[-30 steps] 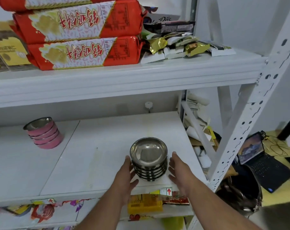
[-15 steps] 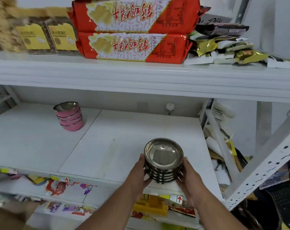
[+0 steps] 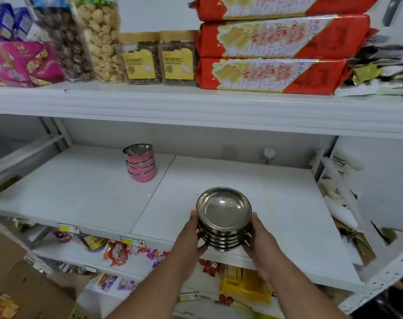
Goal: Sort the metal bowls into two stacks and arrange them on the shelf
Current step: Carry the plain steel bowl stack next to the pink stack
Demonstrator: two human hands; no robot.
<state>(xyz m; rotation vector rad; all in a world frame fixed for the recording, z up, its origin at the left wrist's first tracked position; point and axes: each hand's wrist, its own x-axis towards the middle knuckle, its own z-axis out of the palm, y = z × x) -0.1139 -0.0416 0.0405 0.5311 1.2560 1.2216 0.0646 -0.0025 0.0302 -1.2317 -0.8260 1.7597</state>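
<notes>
A stack of several plain steel bowls [image 3: 223, 211] is held near the front edge of the white middle shelf [image 3: 80, 194]. My left hand [image 3: 191, 236] presses its left side and my right hand [image 3: 257, 238] its right side, both closed around the stack. Whether the stack rests on the shelf or is just above it I cannot tell. A second stack of pink-sided metal bowls [image 3: 141, 162] stands further back, to the left, beside the seam between the shelf panels.
The upper shelf [image 3: 196, 107] overhangs, loaded with red snack packs [image 3: 272, 74], jars [image 3: 159, 58] and bags. A white upright [image 3: 380, 282] frames the right end. Below, the lower shelf holds bright packets [image 3: 120, 252]. A small white knob [image 3: 269, 153] sits at the back wall.
Both hands have shut on the steel stack, which has shifted leftward along the shelf front. The view has swung left.
</notes>
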